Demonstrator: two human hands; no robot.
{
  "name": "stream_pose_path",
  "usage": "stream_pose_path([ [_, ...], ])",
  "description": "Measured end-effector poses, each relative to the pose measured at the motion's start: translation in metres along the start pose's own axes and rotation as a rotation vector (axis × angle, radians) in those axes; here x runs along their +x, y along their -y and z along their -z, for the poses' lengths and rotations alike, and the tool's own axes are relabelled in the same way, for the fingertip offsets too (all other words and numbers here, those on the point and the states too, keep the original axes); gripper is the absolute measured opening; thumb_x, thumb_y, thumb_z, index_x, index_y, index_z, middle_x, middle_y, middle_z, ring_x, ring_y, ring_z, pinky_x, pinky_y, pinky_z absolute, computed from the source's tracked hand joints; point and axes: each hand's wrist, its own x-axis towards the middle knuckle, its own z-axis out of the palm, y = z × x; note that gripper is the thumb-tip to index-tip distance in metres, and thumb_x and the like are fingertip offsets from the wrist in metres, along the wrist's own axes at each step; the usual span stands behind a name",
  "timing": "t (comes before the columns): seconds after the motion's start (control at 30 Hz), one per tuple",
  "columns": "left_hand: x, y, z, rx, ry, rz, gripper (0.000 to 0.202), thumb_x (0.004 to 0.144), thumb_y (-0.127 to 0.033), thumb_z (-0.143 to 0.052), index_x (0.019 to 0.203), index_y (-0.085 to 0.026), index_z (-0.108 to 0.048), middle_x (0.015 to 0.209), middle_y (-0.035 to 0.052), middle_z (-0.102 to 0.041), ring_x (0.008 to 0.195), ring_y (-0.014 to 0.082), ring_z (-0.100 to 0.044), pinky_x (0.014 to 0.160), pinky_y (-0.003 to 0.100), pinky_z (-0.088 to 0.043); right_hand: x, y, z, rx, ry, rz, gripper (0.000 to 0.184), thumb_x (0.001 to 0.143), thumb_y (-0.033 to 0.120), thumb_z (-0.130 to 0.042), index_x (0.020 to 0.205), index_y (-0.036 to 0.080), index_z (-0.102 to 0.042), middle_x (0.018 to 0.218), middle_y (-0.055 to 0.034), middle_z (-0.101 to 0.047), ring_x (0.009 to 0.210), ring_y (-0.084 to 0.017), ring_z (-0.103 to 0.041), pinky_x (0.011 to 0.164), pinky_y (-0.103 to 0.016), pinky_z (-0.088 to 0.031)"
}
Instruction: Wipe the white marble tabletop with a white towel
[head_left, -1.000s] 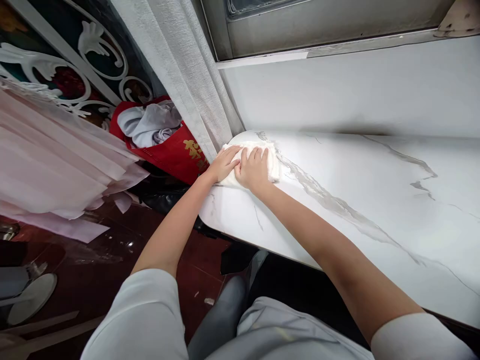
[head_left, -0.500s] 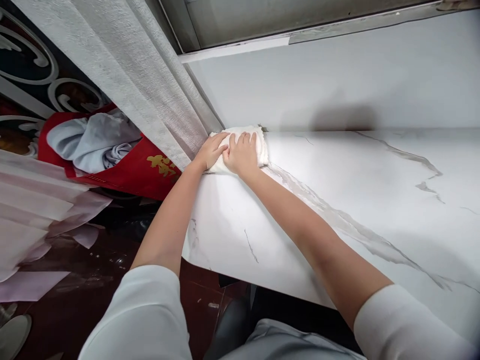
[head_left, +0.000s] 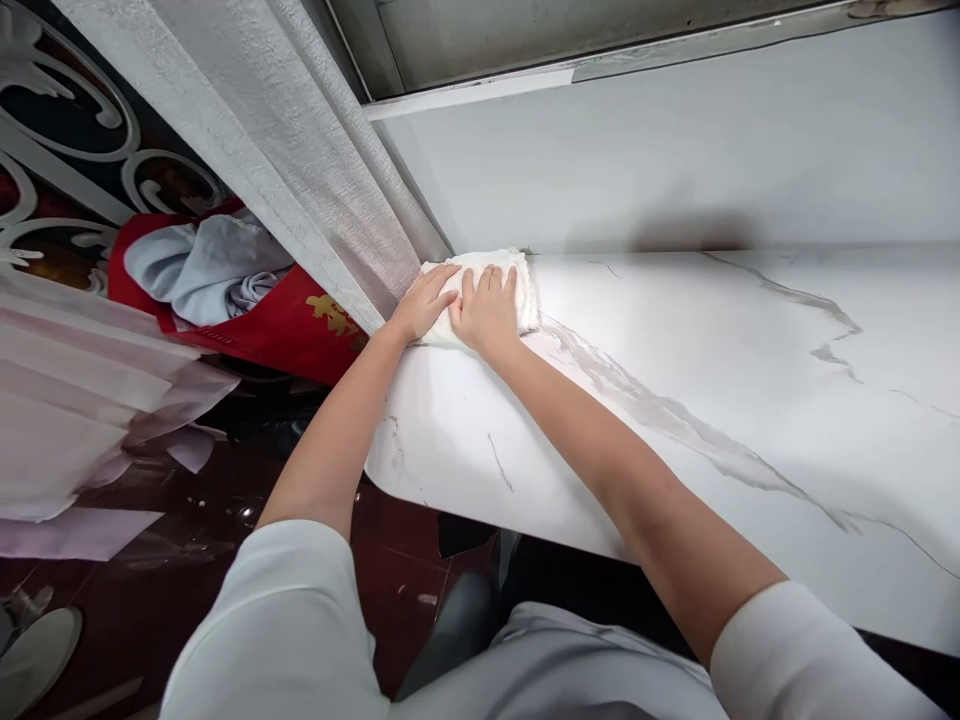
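Note:
A folded white cloth (head_left: 528, 290) lies on the white marble-patterned tabletop (head_left: 442, 400), in the corner between the wall and the curtain. My left hand (head_left: 426, 302) rests on the cloth's left part, fingers stretched out and close to the curtain. Flat on its middle and right part is my right hand (head_left: 486, 312), with the fingers spread. The two thumbs nearly meet. Both palms press down from above, and the cloth's underside is hidden.
A pale curtain (head_left: 330, 180) hangs against the table's left end. Beyond it are a red bag (head_left: 300, 345) holding grey-white fabric (head_left: 217, 265) and sheer pink fabric (head_left: 67, 390). The white wall panel (head_left: 637, 160) rises along the table's back edge, below a window frame (head_left: 472, 92).
The view has shifted slightly. Both hands and the cloth have edged toward the wall, covering more of a small dark spot at the table's back edge.

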Motion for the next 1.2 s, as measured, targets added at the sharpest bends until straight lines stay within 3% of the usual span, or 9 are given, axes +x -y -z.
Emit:
stream_pose_path([
  [0.17,-0.041,-0.021,0.0,0.002,0.008,-0.013,0.059,0.099,-0.052,-0.028,0.148,-0.021,-0.04,0.157,0.0082,-0.041,0.148,0.0235,-0.03,0.123,0.048,-0.011,-0.042,0.007,0.013,-0.028,0.022,0.034,0.058,0.099,0.028,-0.031,0.146,-0.004,-0.037,0.148,-0.0319,-0.041,0.141,-0.041,-0.033,0.114,-0.069,-0.008],
  [0.53,-0.17,-0.09,0.004,0.077,0.053,0.035,0.063,0.1,-0.055,-0.022,0.151,-0.021,-0.034,0.16,0.0081,-0.035,0.15,0.0244,-0.025,0.123,0.049,-0.013,-0.154,0.029,0.048,-0.056,0.07,0.206,0.06,0.1,0.031,-0.034,0.149,-0.004,-0.036,0.148,-0.0312,-0.043,0.139,-0.042,-0.037,0.115,-0.066,-0.014],
  [0.7,-0.206,-0.109,0.003,0.098,0.027,0.051,0.061,0.1,-0.051,-0.021,0.152,-0.02,-0.033,0.16,0.0076,-0.035,0.15,0.0232,-0.025,0.124,0.048,-0.012,-0.185,0.038,0.06,-0.065,0.1,0.244,0.06,0.099,0.031,-0.036,0.148,-0.004,-0.036,0.146,-0.033,-0.043,0.137,-0.042,-0.04,0.115,-0.065,-0.015],
  [0.83,-0.21,-0.113,0.003,0.1,0.032,0.075,0.059,0.1,-0.049,-0.023,0.151,-0.022,-0.032,0.16,0.0058,-0.036,0.15,0.0229,-0.025,0.124,0.049,-0.012,-0.189,0.039,0.065,-0.077,0.124,0.257,0.06,0.099,0.032,-0.035,0.148,-0.003,-0.036,0.146,-0.0328,-0.044,0.136,-0.042,-0.042,0.113,-0.065,-0.016],
  [0.97,-0.195,-0.108,0.004,0.083,0.078,0.078,0.06,0.099,-0.049,-0.025,0.151,-0.021,-0.033,0.16,0.0077,-0.035,0.15,0.0233,-0.025,0.124,0.049,-0.012,-0.172,0.032,0.067,-0.101,0.16,0.264,0.062,0.098,0.034,-0.037,0.148,-0.003,-0.037,0.144,-0.0338,-0.045,0.134,-0.043,-0.044,0.111,-0.066,-0.018],
  [1.2,-0.122,-0.095,-0.004,0.079,0.084,0.076,0.062,0.1,-0.049,-0.023,0.151,-0.016,-0.032,0.161,0.01,-0.032,0.151,0.0237,-0.021,0.124,0.048,-0.011,-0.107,-0.014,0.06,-0.109,0.2,0.239,0.058,0.1,0.037,-0.033,0.147,0.004,-0.04,0.148,-0.0295,-0.043,0.141,-0.04,-0.036,0.113,-0.058,-0.021],
])
